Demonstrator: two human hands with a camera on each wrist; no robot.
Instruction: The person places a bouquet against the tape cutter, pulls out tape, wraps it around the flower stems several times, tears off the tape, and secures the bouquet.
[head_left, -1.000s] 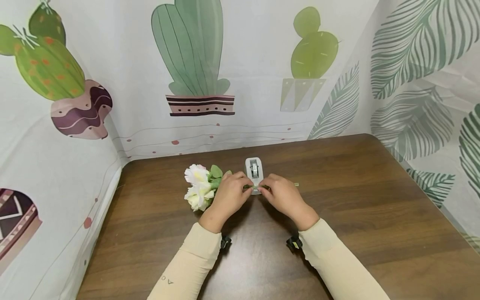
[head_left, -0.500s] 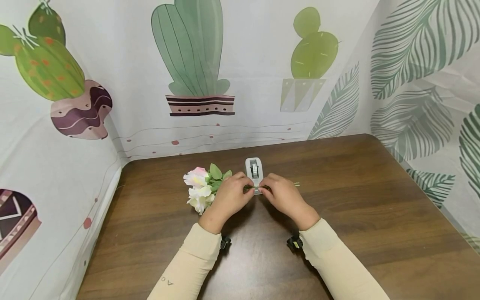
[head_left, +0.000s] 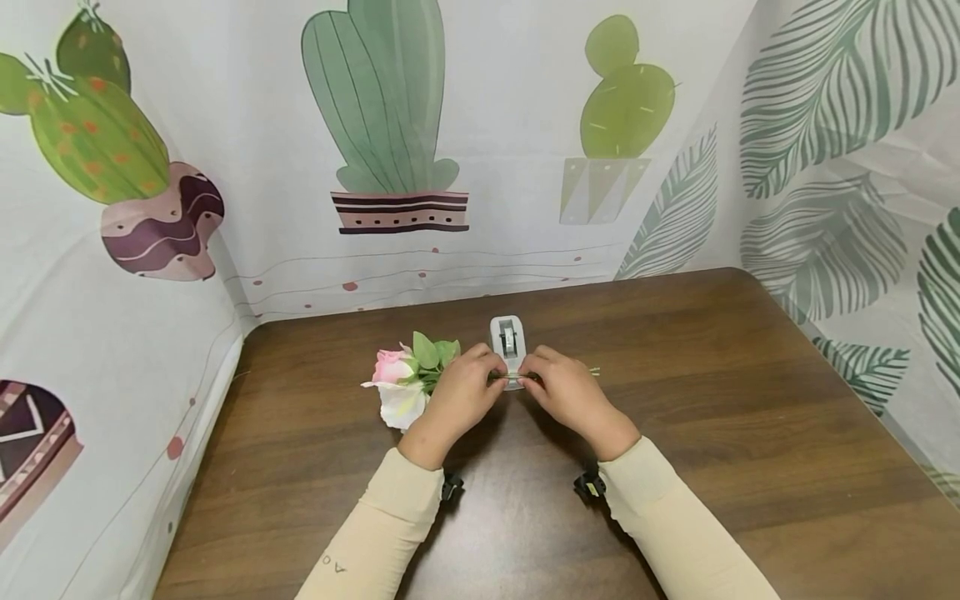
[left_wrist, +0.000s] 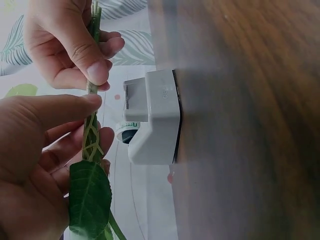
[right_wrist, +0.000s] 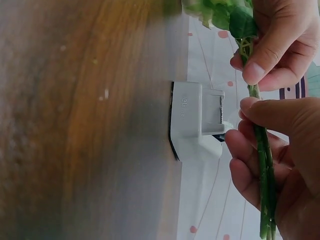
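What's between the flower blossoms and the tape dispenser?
In the head view, green leaves and the left hand lie between the blossoms and the tape dispenser.

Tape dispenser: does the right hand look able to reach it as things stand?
Probably yes: the tape dispenser stands close by, its far end uncovered, the flower stems crossing in front. The right hand pinches those stems, so it would likely have to leave them to the left hand.

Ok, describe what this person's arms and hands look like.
The left hand and right hand are bare. The left sleeve and right sleeve are long and cream; the left bears small dark lettering. A black wrist camera shows at each wrist.
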